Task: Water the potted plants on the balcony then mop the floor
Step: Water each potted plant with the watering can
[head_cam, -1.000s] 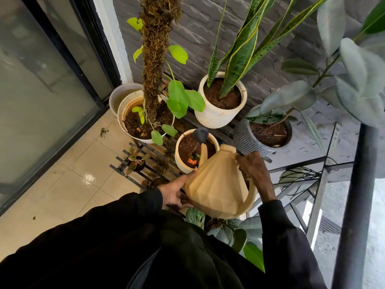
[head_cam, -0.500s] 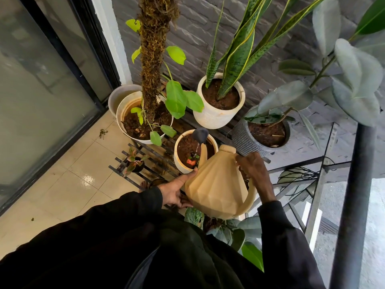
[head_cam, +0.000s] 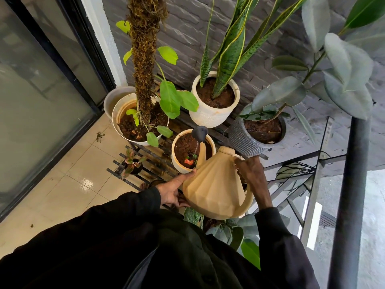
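The beige faceted plastic watering can [head_cam: 214,188] tilts forward above the black slatted plant stand [head_cam: 155,158], its dark rose [head_cam: 199,132] over the soil of a small cream ribbed pot [head_cam: 180,166]. The right hand [head_cam: 250,172] curls its fingers round the top of the handle. The left hand [head_cam: 173,190] presses straight fingers against the can's lower side, near a white snake-plant pot [head_cam: 210,116] and a grey textured pot [head_cam: 242,139].

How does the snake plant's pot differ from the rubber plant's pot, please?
The snake plant's pot is cream-white; the rubber plant's pot is dark grey. The snake plant's pot carries stiff upright blades; the rubber plant's pot carries a leaning stem with broad oval leaves. Both are round, textured and hold brown soil.
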### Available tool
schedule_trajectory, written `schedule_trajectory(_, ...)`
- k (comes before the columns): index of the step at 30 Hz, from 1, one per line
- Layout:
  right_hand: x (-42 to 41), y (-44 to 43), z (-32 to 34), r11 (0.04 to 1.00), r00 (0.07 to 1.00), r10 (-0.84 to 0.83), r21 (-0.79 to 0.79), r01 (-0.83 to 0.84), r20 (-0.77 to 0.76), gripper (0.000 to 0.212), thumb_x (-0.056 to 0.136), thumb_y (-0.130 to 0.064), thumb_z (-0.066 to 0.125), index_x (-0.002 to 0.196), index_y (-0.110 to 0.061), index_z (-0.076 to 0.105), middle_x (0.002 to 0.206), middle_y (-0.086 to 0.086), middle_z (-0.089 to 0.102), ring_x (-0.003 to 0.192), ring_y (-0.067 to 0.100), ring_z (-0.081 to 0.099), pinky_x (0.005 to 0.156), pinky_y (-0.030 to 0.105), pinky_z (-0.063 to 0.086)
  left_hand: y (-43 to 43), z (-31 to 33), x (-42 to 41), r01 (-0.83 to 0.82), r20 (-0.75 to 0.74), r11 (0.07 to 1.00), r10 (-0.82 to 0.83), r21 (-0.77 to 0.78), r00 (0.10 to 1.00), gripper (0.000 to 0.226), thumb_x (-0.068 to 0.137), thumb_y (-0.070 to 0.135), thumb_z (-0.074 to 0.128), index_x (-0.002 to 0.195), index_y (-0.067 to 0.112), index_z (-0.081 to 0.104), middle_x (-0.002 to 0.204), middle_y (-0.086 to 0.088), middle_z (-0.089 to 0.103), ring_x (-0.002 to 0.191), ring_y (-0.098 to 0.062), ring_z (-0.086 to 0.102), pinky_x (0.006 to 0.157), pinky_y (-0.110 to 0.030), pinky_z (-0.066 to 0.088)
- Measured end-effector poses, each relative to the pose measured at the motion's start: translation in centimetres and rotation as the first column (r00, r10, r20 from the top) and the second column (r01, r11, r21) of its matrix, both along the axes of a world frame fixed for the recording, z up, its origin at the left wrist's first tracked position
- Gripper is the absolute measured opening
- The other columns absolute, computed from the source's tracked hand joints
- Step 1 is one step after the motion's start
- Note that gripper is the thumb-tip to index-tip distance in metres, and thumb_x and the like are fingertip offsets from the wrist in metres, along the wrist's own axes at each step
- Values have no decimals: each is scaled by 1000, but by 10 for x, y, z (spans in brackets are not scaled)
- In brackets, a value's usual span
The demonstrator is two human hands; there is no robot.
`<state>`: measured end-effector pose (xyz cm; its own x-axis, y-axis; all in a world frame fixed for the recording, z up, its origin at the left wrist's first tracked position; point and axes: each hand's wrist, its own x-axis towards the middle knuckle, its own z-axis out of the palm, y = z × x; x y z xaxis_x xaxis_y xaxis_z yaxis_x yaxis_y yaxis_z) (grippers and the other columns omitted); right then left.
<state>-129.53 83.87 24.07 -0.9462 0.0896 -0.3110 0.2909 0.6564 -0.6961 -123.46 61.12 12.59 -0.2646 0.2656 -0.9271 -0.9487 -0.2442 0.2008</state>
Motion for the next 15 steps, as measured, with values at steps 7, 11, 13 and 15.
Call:
schedule_trajectory(7, 2, 1, -2, 1000, 1000, -6, -24, 6, 0, 30, 103, -20, 65, 78, -18, 50, 78, 8, 63, 77, 49, 68, 69, 59, 59, -1, 3, 3, 5, 6, 1000, -5, 6, 1000, 97, 65, 71, 81, 141, 23, 44, 135, -21, 52, 119, -42, 54, 100, -63, 49)
schedule_trajectory(11, -4, 3, -14, 1000, 1000, -16, 19, 16, 26, 41, 101, -24, 66, 71, 4, 60, 74, 31, 68, 55, 32, 57, 55, 42, 49, -2, 4, 3, 9, 10, 1000, -9, 0, 1000, 86, 72, 69, 77, 135, 19, 48, 129, -21, 56, 118, -42, 56, 102, -62, 49)
schedule_trajectory(13, -5, 4, -18, 1000, 999, -25, 19, 25, 30, 46, 100, -26, 66, 74, 12, 64, 69, 30, 67, 52, 34, 56, 54, 43, 50, -3, 5, 3, 4, 15, 1000, -4, 2, 1000, 86, 71, 68, 78, 134, 18, 48, 129, -22, 56, 119, -42, 56, 103, -62, 48)
schedule_trajectory(15, -3, 3, -19, 1000, 1000, -23, 18, 23, 11, 46, 100, -29, 66, 75, 10, 63, 74, 30, 69, 59, 47, 61, 57, 54, 56, -4, 4, 4, -10, 18, 1000, 10, 5, 1000, 88, 69, 66, 80, 134, 17, 47, 130, -22, 56, 119, -43, 56, 103, -62, 48)
